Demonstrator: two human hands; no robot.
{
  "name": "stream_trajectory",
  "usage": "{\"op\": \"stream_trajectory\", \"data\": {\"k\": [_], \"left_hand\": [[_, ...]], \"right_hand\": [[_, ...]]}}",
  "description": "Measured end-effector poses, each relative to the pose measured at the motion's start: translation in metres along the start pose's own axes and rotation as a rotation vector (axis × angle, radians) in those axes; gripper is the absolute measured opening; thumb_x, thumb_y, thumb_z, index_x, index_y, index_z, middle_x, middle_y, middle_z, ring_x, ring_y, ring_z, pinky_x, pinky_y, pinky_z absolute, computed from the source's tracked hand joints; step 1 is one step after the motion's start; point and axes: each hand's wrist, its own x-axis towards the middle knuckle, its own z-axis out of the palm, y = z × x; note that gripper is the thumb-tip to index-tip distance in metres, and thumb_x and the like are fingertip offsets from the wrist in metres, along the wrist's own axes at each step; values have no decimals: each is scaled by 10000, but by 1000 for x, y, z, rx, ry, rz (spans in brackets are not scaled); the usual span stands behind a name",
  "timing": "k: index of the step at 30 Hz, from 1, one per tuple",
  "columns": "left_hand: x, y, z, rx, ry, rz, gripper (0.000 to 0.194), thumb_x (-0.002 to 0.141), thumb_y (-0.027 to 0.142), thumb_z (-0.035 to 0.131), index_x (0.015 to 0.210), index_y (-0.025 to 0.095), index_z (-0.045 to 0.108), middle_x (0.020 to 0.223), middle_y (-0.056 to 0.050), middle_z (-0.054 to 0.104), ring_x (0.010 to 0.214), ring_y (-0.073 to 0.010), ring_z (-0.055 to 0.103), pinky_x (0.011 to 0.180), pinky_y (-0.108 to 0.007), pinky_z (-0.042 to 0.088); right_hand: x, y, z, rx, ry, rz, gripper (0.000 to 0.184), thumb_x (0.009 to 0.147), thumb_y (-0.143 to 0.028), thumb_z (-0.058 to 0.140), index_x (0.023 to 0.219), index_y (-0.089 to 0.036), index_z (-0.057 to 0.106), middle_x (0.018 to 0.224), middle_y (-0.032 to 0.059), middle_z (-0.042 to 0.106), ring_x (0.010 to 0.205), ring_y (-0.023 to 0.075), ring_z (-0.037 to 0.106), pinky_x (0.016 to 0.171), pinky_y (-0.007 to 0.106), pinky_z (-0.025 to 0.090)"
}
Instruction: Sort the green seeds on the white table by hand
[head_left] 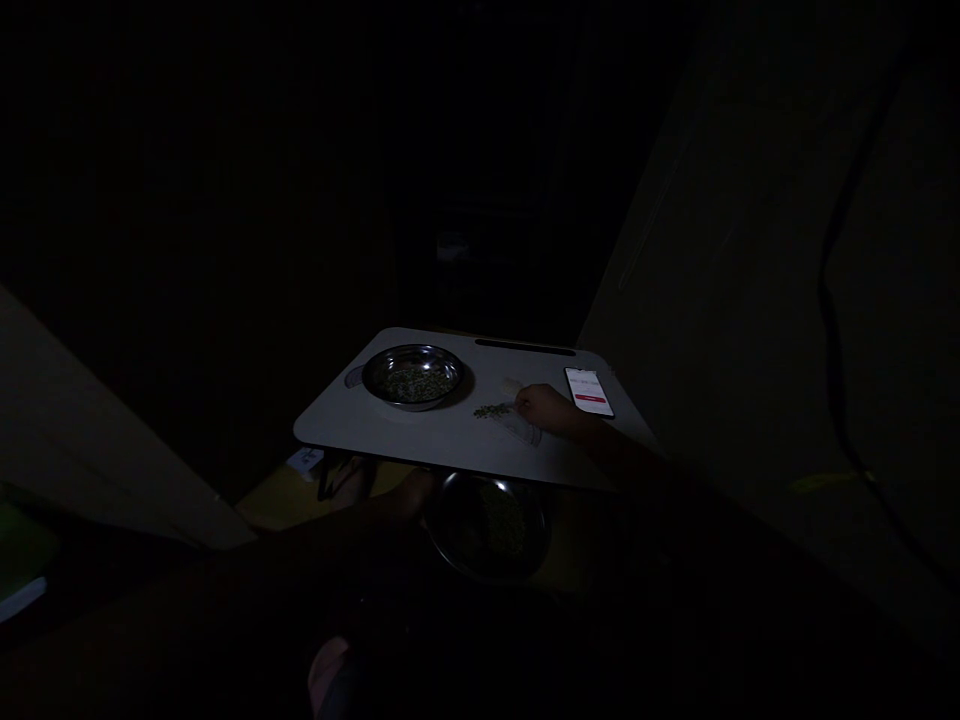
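The scene is very dark. My right hand (546,408) rests on a small white lap table (390,435), fingers curled beside a little heap of greenish grains (491,411). Its fingertips also touch a clear plastic bag (523,429). My left hand (414,494) reaches below the table's near edge and grips the rim of a steel bowl (487,528) with greenish grains in it. A second steel bowl (412,376) of the same grains stands on the table at the left.
A lit phone (589,391) lies on the table's right side, just beyond my right hand. A slot (525,347) runs along the table's far edge. Yellow floor (289,498) shows under the table. Dark walls stand on both sides.
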Motion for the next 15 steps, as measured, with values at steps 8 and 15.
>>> {"op": "stream_trajectory", "data": {"k": [8, 15], "left_hand": [[12, -15, -7, 75, -22, -14, 97, 603, 147, 472, 529, 161, 533, 420, -4, 499, 464, -156, 482, 499, -283, 372], [12, -13, -4, 39, 8, -77, 137, 609, 108, 435, 513, 161, 518, 419, 5, 491, 415, -132, 458, 476, -271, 365]], "right_hand": [[0, -7, -3, -12, 0, 7, 254, 745, -157, 381, 811, -105, 620, 831, 105, 618, 732, 136, 550, 614, 186, 345], [1, -4, 1, 51, -6, -61, 239, 741, -172, 400, 816, -119, 621, 838, 79, 620, 750, 130, 536, 621, 182, 339]]}}
